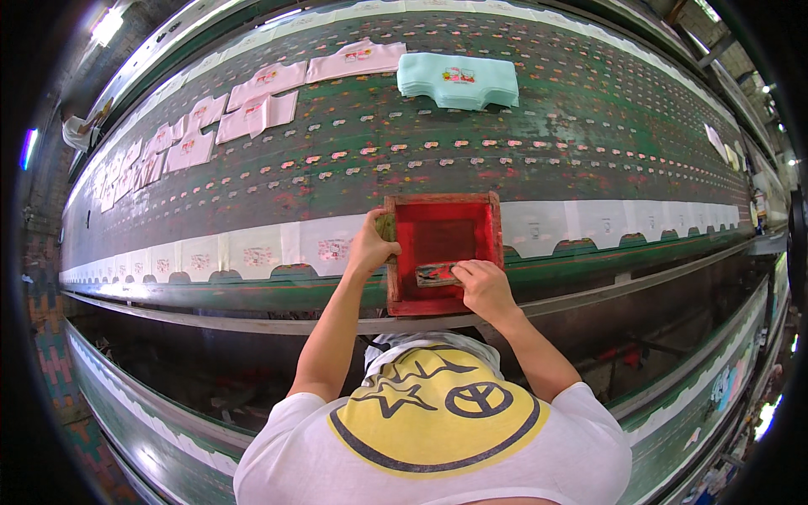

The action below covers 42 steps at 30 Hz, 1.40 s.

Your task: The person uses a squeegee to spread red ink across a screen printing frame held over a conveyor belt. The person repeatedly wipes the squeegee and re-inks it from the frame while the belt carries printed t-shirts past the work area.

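Note:
A wooden screen-printing frame [442, 199], its inside stained red with ink, rests over the near edge of the long table in front of me. My left hand [371, 246] is closed on the frame's left side, thumb over the rim. Inside the frame, near its front wall, my right hand [486, 288] grips an ink-smeared squeegee [435, 274]. Under and beside the frame runs a row of white fabric pieces [334, 239]. Those to the left carry pinkish prints, while those to the right show only faint dark marks. The frame hides the fabric beneath it.
A turquoise stack of printed fabric pieces [459, 80] lies on the far half of the green table [555, 160]. Pink printed pieces [263, 82] spread toward the left. A metal rail [572, 305] edges the table near me. Another person [76, 130] is at the far left.

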Motion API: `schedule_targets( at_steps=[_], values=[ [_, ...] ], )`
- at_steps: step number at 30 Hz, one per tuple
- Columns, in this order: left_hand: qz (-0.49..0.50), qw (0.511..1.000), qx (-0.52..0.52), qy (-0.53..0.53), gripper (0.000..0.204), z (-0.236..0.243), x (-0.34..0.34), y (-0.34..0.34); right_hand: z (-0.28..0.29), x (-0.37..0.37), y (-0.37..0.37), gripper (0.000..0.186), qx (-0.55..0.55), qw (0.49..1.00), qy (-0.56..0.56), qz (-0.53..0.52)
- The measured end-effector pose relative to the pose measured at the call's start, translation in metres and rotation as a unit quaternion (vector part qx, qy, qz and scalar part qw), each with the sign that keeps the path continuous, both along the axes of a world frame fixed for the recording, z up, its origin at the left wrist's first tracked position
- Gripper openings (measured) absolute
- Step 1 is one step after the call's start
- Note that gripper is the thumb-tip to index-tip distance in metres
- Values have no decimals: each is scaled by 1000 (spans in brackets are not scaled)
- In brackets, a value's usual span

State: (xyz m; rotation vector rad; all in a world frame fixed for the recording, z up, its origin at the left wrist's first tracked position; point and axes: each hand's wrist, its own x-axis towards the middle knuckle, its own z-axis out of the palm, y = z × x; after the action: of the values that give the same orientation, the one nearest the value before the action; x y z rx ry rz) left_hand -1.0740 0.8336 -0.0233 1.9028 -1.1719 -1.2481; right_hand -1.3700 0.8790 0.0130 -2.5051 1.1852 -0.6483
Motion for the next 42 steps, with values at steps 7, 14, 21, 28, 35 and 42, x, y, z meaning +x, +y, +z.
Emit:
schedule_targets(
  at_steps=[7, 14, 21, 28, 35, 42],
  values=[
    [-17, 997, 2, -79, 93, 1, 1, 1, 0, -4, 0, 27, 14, 1000, -7, 24],
    [-20, 996, 27, -79, 93, 14, -5, -2, 15, -14, -4, 16, 50, 998, 11, 38],
    [-28, 991, 12, -129, 93, 19, -9, -2, 18, 9, -79, 14, 28, 999, 12, 17],
    [-49, 992, 20, -115, 93, 22, -11, -5, -8, 23, -100, 13, 1, 1000, -8, 8],
    [-39, 994, 13, -98, 93, 16, -7, -1, -2, 3, -5, 25, -17, 999, 15, 26],
    [-8, 1000, -10, -13, 89, 36, -21, -2, 6, -9, -12, 26, -15, 1000, -14, 16]
  ],
)
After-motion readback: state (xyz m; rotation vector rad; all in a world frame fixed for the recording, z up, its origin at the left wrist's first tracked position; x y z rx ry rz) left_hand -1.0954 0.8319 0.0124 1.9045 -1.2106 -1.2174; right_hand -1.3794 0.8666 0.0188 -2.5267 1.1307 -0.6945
